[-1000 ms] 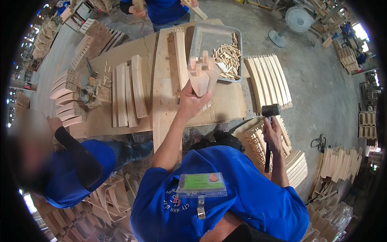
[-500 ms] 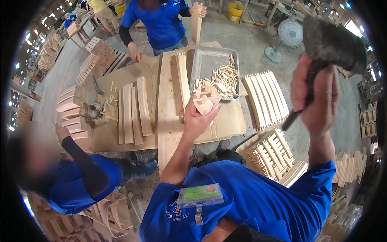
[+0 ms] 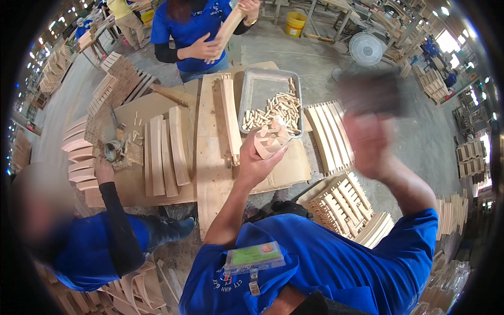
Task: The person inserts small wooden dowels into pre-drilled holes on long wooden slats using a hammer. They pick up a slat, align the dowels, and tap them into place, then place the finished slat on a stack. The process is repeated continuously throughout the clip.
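My left hand [image 3: 257, 167] is closed around a couple of wooden slats [image 3: 269, 149], held on end so their tops face up. Short round dowels stick up out of those ends. Raised at the right, my right hand [image 3: 370, 143] grips a dark-headed mallet [image 3: 371, 93]; both are smeared by motion, and the handle is hardly visible. Just beyond the slats sits a clear plastic tray [image 3: 262, 84] with a heap of loose wooden dowels [image 3: 282, 107] in its near and right part.
A long slat [image 3: 229, 118] lies left of the tray on a plank [image 3: 209, 152]. More slats [image 3: 167, 155] rest on the cardboard-covered table. Doweled slats [image 3: 331, 136] are stacked at right. One co-worker [image 3: 194, 31] stands opposite holding wood; another [image 3: 100, 241] works at left.
The mallet and my right hand have swung left and slightly down. My left hand still holds the slats. The co-worker opposite has brought both hands to a piece of wood.
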`<state>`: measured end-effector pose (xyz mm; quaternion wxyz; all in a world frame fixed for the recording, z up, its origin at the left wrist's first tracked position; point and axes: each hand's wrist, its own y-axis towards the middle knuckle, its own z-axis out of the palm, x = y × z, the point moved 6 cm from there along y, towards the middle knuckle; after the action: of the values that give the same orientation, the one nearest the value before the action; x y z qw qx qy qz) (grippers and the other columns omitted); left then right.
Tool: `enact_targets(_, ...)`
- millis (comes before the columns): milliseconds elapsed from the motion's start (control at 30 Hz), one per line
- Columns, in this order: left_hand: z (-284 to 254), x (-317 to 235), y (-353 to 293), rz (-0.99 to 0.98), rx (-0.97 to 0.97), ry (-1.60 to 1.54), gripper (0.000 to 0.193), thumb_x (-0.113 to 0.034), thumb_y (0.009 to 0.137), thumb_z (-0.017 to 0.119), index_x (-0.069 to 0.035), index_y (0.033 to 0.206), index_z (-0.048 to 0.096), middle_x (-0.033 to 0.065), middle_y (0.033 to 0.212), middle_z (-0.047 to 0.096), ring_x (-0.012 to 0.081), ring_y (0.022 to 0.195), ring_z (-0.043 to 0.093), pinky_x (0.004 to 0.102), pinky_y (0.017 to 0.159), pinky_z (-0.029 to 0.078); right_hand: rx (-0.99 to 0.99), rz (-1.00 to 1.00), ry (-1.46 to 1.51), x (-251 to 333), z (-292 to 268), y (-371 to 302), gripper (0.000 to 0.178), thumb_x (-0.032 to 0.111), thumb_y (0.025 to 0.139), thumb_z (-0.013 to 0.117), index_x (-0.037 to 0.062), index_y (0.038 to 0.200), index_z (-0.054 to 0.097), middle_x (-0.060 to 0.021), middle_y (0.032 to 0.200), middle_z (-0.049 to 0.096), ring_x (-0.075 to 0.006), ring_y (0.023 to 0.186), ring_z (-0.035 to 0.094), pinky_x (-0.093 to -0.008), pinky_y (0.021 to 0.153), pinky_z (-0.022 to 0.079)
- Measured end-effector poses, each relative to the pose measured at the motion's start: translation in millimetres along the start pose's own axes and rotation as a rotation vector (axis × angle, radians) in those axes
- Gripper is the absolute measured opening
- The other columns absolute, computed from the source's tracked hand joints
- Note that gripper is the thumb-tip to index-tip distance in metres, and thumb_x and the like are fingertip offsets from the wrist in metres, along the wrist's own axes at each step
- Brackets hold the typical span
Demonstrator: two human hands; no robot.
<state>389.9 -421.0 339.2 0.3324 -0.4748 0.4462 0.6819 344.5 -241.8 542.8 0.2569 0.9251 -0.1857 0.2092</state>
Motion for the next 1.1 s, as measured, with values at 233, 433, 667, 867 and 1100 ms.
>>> enact_targets(233, -2.9, 16.5, -5.0, 0.046, 0.061, -0.023, 0.052, -0.002, 0.084, 0.085, -0.001, 0.128, 0.059, 0.0066, 0.112, 0.069, 0.0132, 0.101, 0.068, 0.0302, 0.087, 0.057, 0.129, 0.325, 0.22, 16.0, -21.7, 16.1, 0.029, 0.02, 0.108, 0.06, 0.0016, 0.131, 0.06, -0.0109, 0.082, 0.066, -0.0195, 0.069, 0.061, -0.0365, 0.065, 0.05)
enact_targets(433, -3.5, 21.0, -2.9, 0.022, 0.099, 0.151, 0.052, -0.005, 0.083, 0.086, -0.001, 0.128, 0.058, 0.0067, 0.114, 0.069, 0.0136, 0.103, 0.068, 0.0315, 0.087, 0.057, 0.137, 0.14, 0.029, -11.5, 13.2, -1.2, 0.018, 0.018, 0.105, 0.06, 0.0002, 0.11, 0.061, -0.0196, 0.079, 0.062, -0.0381, 0.07, 0.057, -0.0447, 0.066, 0.05)
enact_targets(667, -13.7, 30.1, -11.8, -0.045, 0.055, -0.087, 0.052, -0.005, 0.084, 0.086, -0.003, 0.127, 0.058, 0.0067, 0.114, 0.069, 0.0126, 0.104, 0.067, 0.0307, 0.088, 0.057, 0.049, 0.29, 0.125, 26.7, -20.1, 28.3, 0.028, 0.025, 0.108, 0.059, -0.001, 0.118, 0.062, -0.0103, 0.078, 0.065, -0.02, 0.068, 0.063, -0.0385, 0.062, 0.048)
enact_targets(867, -1.0, 20.4, -2.1, 0.035, 0.108, 0.013, 0.049, -0.003, 0.084, 0.084, -0.002, 0.127, 0.059, 0.0053, 0.113, 0.068, 0.0123, 0.103, 0.066, 0.0297, 0.088, 0.056, 0.446, 0.128, -0.318, -9.5, 33.9, 22.3, 0.03, 0.027, 0.113, 0.051, -0.0001, 0.122, 0.061, -0.0009, 0.084, 0.068, -0.0131, 0.071, 0.062, -0.0356, 0.061, 0.047)
enact_targets(1100, -5.0, 27.4, -6.9, -0.011, 0.09, -0.15, 0.053, 0.003, 0.087, 0.08, -0.002, 0.134, 0.057, 0.0042, 0.121, 0.066, 0.0113, 0.109, 0.065, 0.0279, 0.094, 0.054, -0.061, 0.292, 0.302, 42.6, -26.0, 38.2, 0.034, 0.03, 0.114, 0.048, -0.0003, 0.108, 0.063, 0.0027, 0.066, 0.053, -0.0159, 0.055, 0.051, -0.034, 0.056, 0.042)
